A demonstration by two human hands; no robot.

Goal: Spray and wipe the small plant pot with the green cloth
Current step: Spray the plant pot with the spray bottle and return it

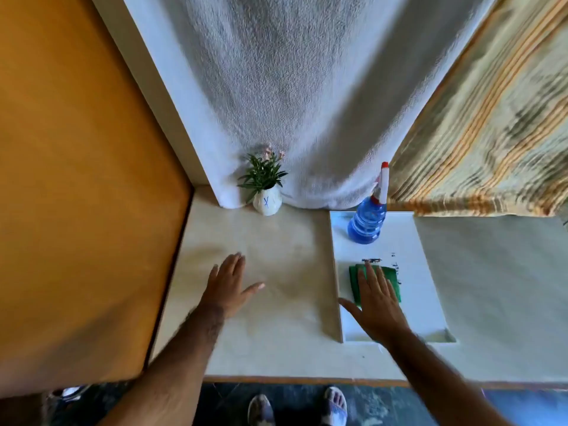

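A small white plant pot (267, 202) with a blue mark, green leaves and pink flowers stands at the back of the counter, against the white curtain. A blue spray bottle (367, 221) with a white and red trigger head stands on a white board to the right. The folded green cloth (392, 279) lies on that board, nearer to me. My right hand (378, 305) lies flat over the cloth with fingers spread, covering its left part. My left hand (229, 282) hovers flat over the bare counter, fingers apart, holding nothing.
The white board (430, 290) sits on the beige counter (270, 318). An orange panel (76, 179) walls off the left side. A white curtain (292, 103) and a striped curtain (491, 133) hang behind. Dark specks lie by the cloth. My feet show below the counter edge.
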